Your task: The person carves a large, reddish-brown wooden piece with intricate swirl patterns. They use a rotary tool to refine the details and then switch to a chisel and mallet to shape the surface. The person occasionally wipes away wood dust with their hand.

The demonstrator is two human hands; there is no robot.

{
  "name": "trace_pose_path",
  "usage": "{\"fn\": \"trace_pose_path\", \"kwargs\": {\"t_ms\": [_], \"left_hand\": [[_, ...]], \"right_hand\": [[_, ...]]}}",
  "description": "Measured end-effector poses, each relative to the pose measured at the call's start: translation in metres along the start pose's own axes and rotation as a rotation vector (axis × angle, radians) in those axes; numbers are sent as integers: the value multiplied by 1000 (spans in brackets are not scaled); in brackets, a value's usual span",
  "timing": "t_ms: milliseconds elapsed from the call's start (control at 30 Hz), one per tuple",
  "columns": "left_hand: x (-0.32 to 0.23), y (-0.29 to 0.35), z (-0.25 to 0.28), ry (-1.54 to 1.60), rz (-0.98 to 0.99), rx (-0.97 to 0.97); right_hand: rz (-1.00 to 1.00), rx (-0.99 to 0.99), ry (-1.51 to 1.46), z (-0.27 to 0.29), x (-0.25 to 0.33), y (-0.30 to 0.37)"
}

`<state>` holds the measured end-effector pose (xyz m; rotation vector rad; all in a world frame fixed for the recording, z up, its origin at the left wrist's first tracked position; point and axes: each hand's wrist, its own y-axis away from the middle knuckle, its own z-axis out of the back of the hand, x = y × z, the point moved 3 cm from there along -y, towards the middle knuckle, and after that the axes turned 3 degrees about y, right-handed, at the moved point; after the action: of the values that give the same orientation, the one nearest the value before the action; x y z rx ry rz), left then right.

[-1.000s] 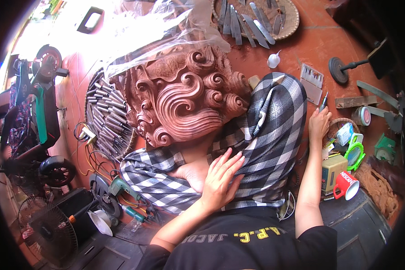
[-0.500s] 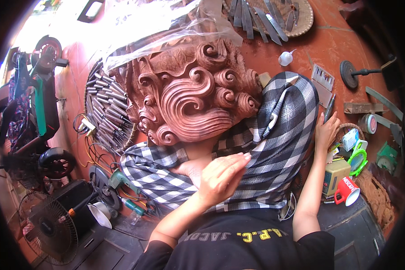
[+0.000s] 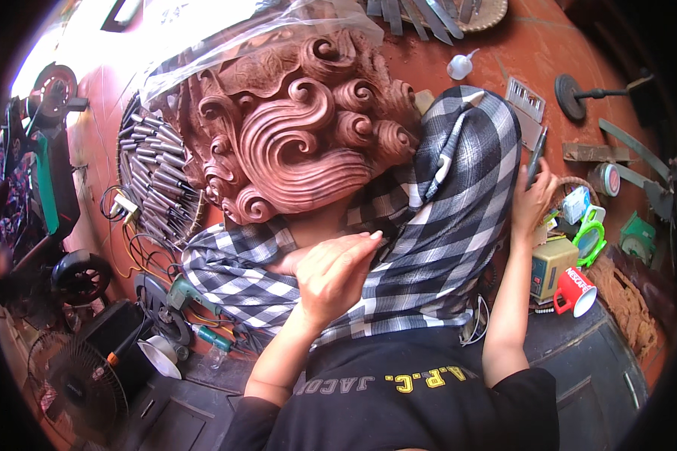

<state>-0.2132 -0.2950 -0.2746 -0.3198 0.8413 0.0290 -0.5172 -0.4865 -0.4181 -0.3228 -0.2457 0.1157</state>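
Observation:
A reddish-brown wood carving (image 3: 293, 161) with deep swirls and curls rests in front of my lap, its far part under clear plastic sheeting (image 3: 233, 56). My left hand (image 3: 332, 274) hovers over the black-and-white checked cloth (image 3: 459, 225) across my legs. Its fingers are pressed together; whatever they may pinch is too small or hidden to name. Out to the right, my right hand (image 3: 532, 201) grips a slim dark pen-shaped tool (image 3: 536, 156), its tip pointing away from me. Just beyond the tool lies a flat open case (image 3: 525, 99) with small pieces in it.
Many-handled chisels (image 3: 154, 169) fill a basket on the left, near cables and a green power tool (image 3: 184, 293). A fan (image 3: 75, 383) stands lower left. On the right are a red mug (image 3: 575, 292), a beige box (image 3: 553, 263) and a green-rimmed magnifier (image 3: 590, 239). A small white bottle (image 3: 460, 66) stands farther off.
The whole view has shifted, so everything appears farther up and left. The pen-shaped tool stays in my right hand; my left hand remains over the checked cloth with its fingers together.

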Motion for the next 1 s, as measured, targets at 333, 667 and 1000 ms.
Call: {"fn": "trace_pose_path", "kwargs": {"t_ms": [333, 667, 1000], "left_hand": [[17, 9, 31, -129, 111, -204], [12, 13, 5, -85, 125, -131], [6, 20, 5, -65, -28, -120]], "right_hand": [[-81, 778, -244, 27, 2, 89], [-136, 599, -383, 12, -6, 104], [171, 693, -364, -58, -46, 57]]}}
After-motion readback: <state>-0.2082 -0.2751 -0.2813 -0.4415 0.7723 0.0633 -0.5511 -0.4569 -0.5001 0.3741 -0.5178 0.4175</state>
